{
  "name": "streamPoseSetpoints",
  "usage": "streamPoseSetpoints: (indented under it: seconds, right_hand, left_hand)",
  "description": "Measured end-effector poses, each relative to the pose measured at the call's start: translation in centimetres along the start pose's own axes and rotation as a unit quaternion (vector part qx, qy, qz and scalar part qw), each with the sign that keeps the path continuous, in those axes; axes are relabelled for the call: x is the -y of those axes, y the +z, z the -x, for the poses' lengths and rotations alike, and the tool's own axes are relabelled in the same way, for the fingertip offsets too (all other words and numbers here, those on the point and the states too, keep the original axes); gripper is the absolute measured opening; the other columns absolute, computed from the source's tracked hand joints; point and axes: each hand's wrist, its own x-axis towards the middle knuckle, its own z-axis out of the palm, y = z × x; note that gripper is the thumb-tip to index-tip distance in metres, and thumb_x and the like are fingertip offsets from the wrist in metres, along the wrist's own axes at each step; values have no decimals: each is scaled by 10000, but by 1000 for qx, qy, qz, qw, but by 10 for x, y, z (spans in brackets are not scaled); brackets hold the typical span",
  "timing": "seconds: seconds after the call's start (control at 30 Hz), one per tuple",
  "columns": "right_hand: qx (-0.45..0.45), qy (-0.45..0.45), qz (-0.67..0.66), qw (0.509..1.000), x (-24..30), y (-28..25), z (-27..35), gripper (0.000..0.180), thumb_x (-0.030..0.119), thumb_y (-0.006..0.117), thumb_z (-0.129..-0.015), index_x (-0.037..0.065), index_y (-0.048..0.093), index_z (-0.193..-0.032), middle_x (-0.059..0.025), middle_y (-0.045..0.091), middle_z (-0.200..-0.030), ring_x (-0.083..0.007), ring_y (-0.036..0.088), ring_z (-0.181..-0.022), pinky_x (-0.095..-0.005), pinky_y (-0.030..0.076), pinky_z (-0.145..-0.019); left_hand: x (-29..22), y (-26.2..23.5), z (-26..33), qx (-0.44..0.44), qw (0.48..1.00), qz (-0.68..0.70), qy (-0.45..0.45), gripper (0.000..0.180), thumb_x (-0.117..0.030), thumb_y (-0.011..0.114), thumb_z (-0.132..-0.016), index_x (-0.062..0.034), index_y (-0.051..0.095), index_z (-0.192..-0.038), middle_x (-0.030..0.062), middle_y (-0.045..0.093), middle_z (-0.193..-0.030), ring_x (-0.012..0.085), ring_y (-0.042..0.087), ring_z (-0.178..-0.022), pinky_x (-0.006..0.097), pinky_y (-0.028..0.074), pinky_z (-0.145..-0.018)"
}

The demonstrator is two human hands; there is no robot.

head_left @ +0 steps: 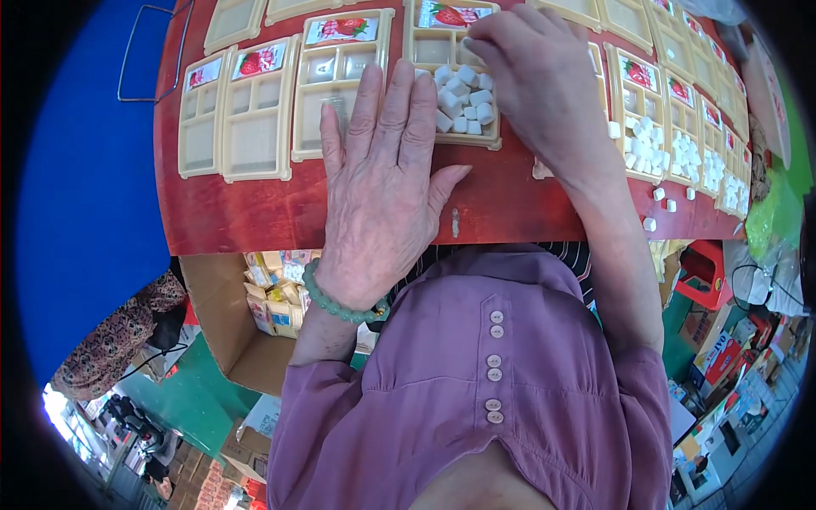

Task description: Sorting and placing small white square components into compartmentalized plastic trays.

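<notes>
My left hand (380, 174) lies flat with fingers stretched, its fingertips over the gap between a cream plastic tray (316, 136) and the cream tray (476, 143) to its right. That right tray holds a pile of small white cubes (464, 98) in its large compartment and a strawberry-printed packet (453, 15) at its far end. Over its small compartments, my right hand (540, 81) has its fingers bent and pinched together. A bit of white shows at the fingertips, apparently a small white cube. The hand partly hides this tray and the one beyond it.
More cream trays (257, 157) stand in rows on the red table (510, 208), several on the right filled with cubes. Loose cubes (649, 224) lie near the front edge. Below is a cardboard box (208, 297) of packets. A wire frame (136, 99) stands far left, a red stool (704, 272) right.
</notes>
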Motion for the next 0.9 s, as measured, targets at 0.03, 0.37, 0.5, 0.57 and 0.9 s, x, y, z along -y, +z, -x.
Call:
streamPoseSetpoints:
  seconds: [0.03, 0.37, 0.5, 0.57, 0.9]
  right_hand:
    - [-16, 33, -60, 998, -1, -1, 1, 97, 80, 634, -854, 28, 658, -933, -113, 623, -874, -284, 602, -865, -400, 445, -809]
    - [-5, 112, -188, 976, -18, -8, 10, 141, 120, 656, -938, 15, 668, -1031, -63, 695, -885, -144, 637, -814, -276, 499, -749]
    - [19, 116, -197, 973, -17, -10, 4, 147, 115, 655, -931, 38, 669, -1055, -63, 684, -907, -180, 647, -857, -314, 489, -824]
    - [26, 28, -102, 994, -14, -14, -3, 149, 115, 660, -920, 49, 678, -1052, -72, 674, -929, -207, 645, -891, -344, 467, -874]
    - [76, -72, 69, 992, -15, -1, -13, 125, 163, 686, -886, 82, 703, -981, -82, 619, -904, -261, 611, -898, -413, 388, -931]
  left_hand:
    - [1, 0, 3, 5, 1000, 3, -2, 820, -305, 691, -889, -57, 277, -1552, 115, 280, -1614, 357, 211, -1502, 576, 157, -1190]
    - [-1, 4, 15, -20, 999, 26, -1, 783, -315, 676, -905, -35, 307, -1536, 145, 285, -1608, 384, 208, -1500, 593, 153, -1184]
    - [1, 4, 15, -37, 999, 40, 1, 755, -297, 679, -905, -34, 337, -1524, 147, 307, -1599, 391, 230, -1492, 590, 158, -1184]
    - [3, 6, 16, -40, 998, 41, 1, 749, -289, 681, -904, -36, 342, -1522, 145, 313, -1597, 392, 235, -1490, 587, 160, -1184]
    - [-2, 6, 11, -24, 1000, 17, 3, 679, -307, 712, -867, -74, 465, -1454, 91, 355, -1583, 354, 216, -1500, 603, 87, -1194]
